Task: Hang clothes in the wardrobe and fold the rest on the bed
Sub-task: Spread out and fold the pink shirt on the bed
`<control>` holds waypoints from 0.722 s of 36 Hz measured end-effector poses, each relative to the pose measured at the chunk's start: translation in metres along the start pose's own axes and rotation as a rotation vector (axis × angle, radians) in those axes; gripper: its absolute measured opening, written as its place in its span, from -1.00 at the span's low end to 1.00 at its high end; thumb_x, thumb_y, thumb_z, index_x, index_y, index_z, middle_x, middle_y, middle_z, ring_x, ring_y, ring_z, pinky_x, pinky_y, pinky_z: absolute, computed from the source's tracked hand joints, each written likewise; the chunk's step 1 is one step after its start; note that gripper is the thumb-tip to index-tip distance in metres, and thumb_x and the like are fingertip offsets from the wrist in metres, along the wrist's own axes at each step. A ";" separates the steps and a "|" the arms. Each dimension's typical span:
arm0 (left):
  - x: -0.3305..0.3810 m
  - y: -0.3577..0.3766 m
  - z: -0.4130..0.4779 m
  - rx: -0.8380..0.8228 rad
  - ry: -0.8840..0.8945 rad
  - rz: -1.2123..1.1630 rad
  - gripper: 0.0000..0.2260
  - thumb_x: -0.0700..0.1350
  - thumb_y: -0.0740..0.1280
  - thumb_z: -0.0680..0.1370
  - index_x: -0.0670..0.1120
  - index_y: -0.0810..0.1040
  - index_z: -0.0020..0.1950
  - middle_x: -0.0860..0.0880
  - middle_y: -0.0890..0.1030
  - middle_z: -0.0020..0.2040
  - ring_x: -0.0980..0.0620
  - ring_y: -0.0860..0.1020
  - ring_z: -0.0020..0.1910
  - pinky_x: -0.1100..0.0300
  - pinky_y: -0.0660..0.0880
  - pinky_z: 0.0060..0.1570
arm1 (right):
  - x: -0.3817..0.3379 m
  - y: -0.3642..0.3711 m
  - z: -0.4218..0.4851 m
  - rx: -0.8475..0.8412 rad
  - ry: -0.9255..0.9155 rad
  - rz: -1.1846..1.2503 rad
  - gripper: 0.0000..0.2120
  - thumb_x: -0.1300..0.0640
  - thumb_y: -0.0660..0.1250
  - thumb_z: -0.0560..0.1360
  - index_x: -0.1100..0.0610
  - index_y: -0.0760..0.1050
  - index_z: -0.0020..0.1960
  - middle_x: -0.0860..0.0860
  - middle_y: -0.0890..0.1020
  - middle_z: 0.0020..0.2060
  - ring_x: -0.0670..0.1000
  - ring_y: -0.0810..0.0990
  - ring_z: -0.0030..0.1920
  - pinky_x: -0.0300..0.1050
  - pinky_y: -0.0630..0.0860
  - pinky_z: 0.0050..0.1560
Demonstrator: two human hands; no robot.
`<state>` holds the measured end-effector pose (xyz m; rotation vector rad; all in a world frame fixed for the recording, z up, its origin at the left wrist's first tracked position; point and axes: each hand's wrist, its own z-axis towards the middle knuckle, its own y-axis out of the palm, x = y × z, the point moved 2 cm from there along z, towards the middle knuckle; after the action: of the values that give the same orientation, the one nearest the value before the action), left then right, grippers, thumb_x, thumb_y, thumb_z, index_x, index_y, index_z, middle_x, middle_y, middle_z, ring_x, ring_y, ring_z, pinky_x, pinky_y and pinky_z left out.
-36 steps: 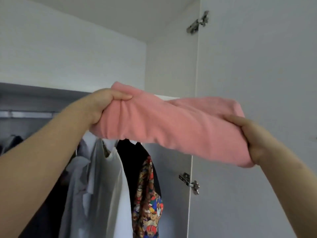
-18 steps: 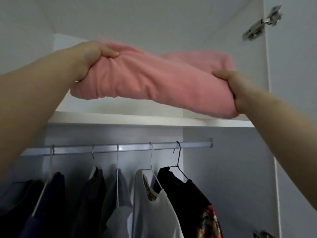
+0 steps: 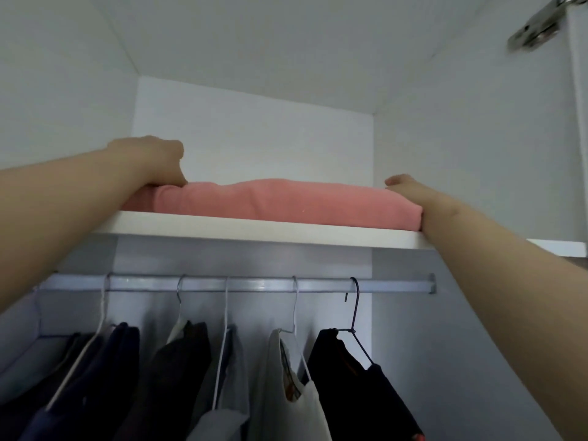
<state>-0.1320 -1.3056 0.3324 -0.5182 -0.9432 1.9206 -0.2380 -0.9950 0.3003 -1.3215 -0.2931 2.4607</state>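
Between the two hands, on the upper shelf (image 3: 254, 231), lies the pink folded cloth (image 3: 286, 201), stretched sideways just behind the shelf's white front edge. The left hand (image 3: 156, 160) sits on the cloth's left end, fingers curled down and gripping the fabric. The right hand (image 3: 410, 196) lies against the cloth's right end with the thumb on top; its fingers are hidden, so I cannot tell whether it grips or only rests there. Above both hands the compartment stands open up to its ceiling, and beyond them it runs back to the rear panel (image 3: 254, 138). Outward of the right hand the side wall (image 3: 461, 154) is near; a door hinge (image 3: 534, 30) shows high above it. Below the forearms, under the shelf, a rail (image 3: 254, 285) carries hung garments (image 3: 350, 377) on wire hangers, apart from both arms.
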 end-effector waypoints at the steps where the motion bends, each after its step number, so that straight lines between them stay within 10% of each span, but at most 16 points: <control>1: 0.004 -0.006 -0.009 0.087 0.031 -0.010 -0.49 0.11 0.35 0.49 -0.01 0.33 0.39 -0.12 0.43 0.32 -0.18 0.41 0.26 0.00 0.37 0.18 | 0.000 0.002 -0.002 0.005 0.011 0.074 -0.62 0.31 0.20 0.56 0.28 0.29 0.37 0.21 0.46 0.24 0.17 0.45 0.25 -0.28 0.35 -0.04; 4: 0.024 -0.016 -0.034 0.135 0.267 -0.351 -0.63 0.16 0.28 0.52 0.11 0.41 0.29 0.06 0.46 0.26 -0.03 0.44 0.18 0.13 0.35 0.13 | -0.003 0.003 -0.004 -0.027 -0.018 0.030 -0.57 0.30 0.19 0.56 0.26 0.27 0.42 0.19 0.39 0.37 0.14 0.41 0.32 -0.10 0.38 0.17; 8: 0.050 -0.007 -0.072 -0.348 0.454 -0.637 -0.75 -0.02 0.07 0.65 0.06 0.51 0.20 0.19 0.53 0.18 0.16 0.50 0.12 0.42 0.35 0.02 | -0.012 0.005 -0.024 -0.004 0.039 0.019 -0.75 0.22 0.13 0.61 0.28 0.48 0.20 0.20 0.55 0.16 0.07 0.45 0.00 -0.21 0.38 -0.19; 13: 0.036 -0.004 -0.068 -0.377 0.295 -0.601 -0.70 -0.32 0.11 0.59 -0.05 0.59 -0.01 0.04 0.57 -0.36 0.13 0.47 -0.50 0.41 0.33 -0.57 | -0.010 0.000 -0.042 -0.023 -0.105 -0.060 -0.67 0.30 0.15 0.55 0.14 0.27 -0.38 0.06 0.35 -0.43 0.01 0.29 -0.43 -0.22 0.27 -0.50; 16: 0.029 -0.001 -0.062 -0.216 0.232 -0.269 -0.69 -0.33 0.12 0.52 -0.03 0.60 -0.05 -0.06 0.58 -0.13 -0.02 0.45 -0.24 0.29 0.40 -0.25 | -0.018 0.003 -0.066 -0.125 -0.212 -0.002 -0.69 0.23 0.18 0.50 0.15 0.37 -0.42 0.03 0.47 -0.58 -0.06 0.36 -0.57 -0.30 0.24 -0.54; 19: 0.020 -0.001 -0.061 0.008 0.109 -0.155 -0.65 -0.26 0.16 0.53 0.09 0.58 0.14 -0.03 0.55 0.09 -0.05 0.42 -0.05 0.12 0.40 0.03 | -0.036 0.009 -0.095 -0.286 -0.278 0.069 -0.74 0.06 0.22 0.53 0.11 0.52 -0.28 0.01 0.63 -0.45 -0.08 0.46 -0.46 -0.29 0.36 -0.39; 22: 0.027 -0.019 -0.080 0.237 0.236 -0.721 -0.70 -0.26 0.20 0.54 0.05 0.58 0.13 -0.01 0.57 0.17 0.01 0.48 0.10 0.23 0.38 0.10 | -0.051 0.019 -0.115 -0.366 -0.398 -0.014 -0.76 -0.03 0.25 0.52 0.12 0.57 -0.11 -0.01 0.68 -0.24 -0.11 0.58 -0.25 -0.24 0.46 -0.21; 26: 0.048 -0.034 -0.137 0.018 0.592 -1.096 -0.70 0.21 0.33 0.41 0.17 0.49 0.10 0.24 0.57 -0.04 0.35 0.52 -0.09 0.50 0.41 -0.10 | -0.060 0.035 -0.126 -0.302 -0.538 -0.161 -0.75 -0.07 0.34 0.43 0.10 0.55 -0.02 0.03 0.66 -0.15 -0.01 0.61 -0.09 -0.06 0.54 -0.08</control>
<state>-0.0458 -1.1984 0.2756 -0.3882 -0.5968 0.7191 -0.1087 -1.0473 0.2660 -0.6636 -0.8912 2.6584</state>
